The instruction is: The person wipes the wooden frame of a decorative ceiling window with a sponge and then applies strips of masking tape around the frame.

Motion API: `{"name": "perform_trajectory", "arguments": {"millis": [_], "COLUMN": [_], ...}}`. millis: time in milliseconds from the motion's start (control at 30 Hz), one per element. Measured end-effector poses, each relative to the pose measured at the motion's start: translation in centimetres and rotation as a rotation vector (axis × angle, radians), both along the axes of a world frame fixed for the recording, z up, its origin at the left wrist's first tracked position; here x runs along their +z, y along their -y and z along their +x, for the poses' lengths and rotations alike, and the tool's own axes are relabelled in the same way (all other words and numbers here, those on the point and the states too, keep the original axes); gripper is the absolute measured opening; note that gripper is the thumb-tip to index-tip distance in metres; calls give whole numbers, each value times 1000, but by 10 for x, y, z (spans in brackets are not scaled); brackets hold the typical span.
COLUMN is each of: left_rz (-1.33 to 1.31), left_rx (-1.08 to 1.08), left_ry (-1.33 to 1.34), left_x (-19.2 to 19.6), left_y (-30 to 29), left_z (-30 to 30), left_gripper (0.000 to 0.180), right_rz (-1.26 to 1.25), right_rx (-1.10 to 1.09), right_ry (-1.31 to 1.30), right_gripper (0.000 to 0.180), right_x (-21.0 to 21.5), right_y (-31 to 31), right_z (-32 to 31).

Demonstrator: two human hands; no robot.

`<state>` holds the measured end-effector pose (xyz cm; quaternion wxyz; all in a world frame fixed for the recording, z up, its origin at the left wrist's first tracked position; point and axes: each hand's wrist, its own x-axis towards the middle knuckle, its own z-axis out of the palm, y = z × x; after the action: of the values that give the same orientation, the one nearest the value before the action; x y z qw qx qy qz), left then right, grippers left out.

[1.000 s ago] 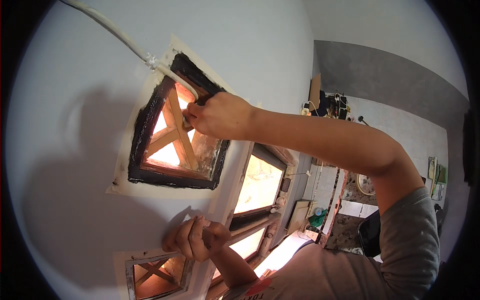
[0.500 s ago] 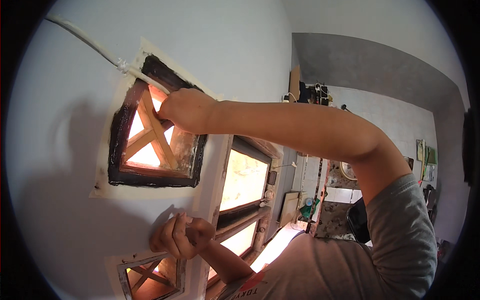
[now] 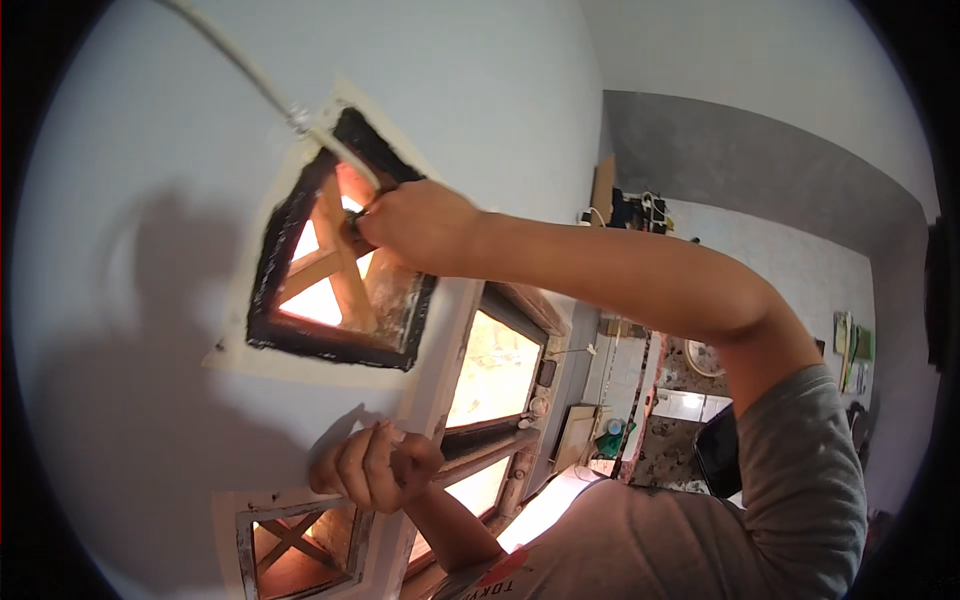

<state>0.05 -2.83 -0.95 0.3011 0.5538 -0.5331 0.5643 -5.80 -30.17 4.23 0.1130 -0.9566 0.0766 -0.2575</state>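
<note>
My right hand [image 3: 415, 225] is closed at the upper right of a square vent opening [image 3: 262, 300] in the wall, its fingers reaching over the inner edge. Something small and dark shows by the fingertips, too hidden to name. Black paint with uneven edges covers the frame of this opening, and crossed wooden slats [image 3: 345, 265] fill its inside. Below it, my left hand [image 3: 375, 465] is curled close to the wall, fingers bent in; whatever they may hold is hidden. A second vent opening [image 3: 245, 560], with a grey, worn frame and a wooden cross, lies under the left hand.
A pale cable [image 3: 245, 70] crosses the wall to the upper vent. Pale borders surround both vents. Beside them is a bright wooden-framed window [image 3: 493, 365] with latches. Farther right are a speckled counter [image 3: 672, 450], a dark rectangular object [image 3: 716, 450] and a tiled wall [image 3: 800, 240].
The whole view has shifted, so the upper vent sits farther right in the picture. My right hand stays at its upper right edge, and my left hand stays curled near the wall.
</note>
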Motion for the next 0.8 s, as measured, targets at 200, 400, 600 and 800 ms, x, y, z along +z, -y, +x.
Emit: {"name": "perform_trajectory", "arguments": {"millis": [200,400,600,800], "left_rz": [27,38,26,21], "left_rx": [0,-15,9,-11], "left_ry": [-21,-27,-5,0], "left_x": [6,4,4,9], "left_y": [5,-2,3,6], "left_z": [-9,-4,-3,-9], "left_gripper": [15,16,14,15], "right_rz": [-103,-59,-48,41], "right_rx": [-120,-92,-122,-77], "right_ry": [106,-93,137,155], "right_gripper": [16,19,29,31], "right_x": [-13,6,-29,-25], "right_y": [3,-12,3,12], "right_z": [3,-27,6,-22]}}
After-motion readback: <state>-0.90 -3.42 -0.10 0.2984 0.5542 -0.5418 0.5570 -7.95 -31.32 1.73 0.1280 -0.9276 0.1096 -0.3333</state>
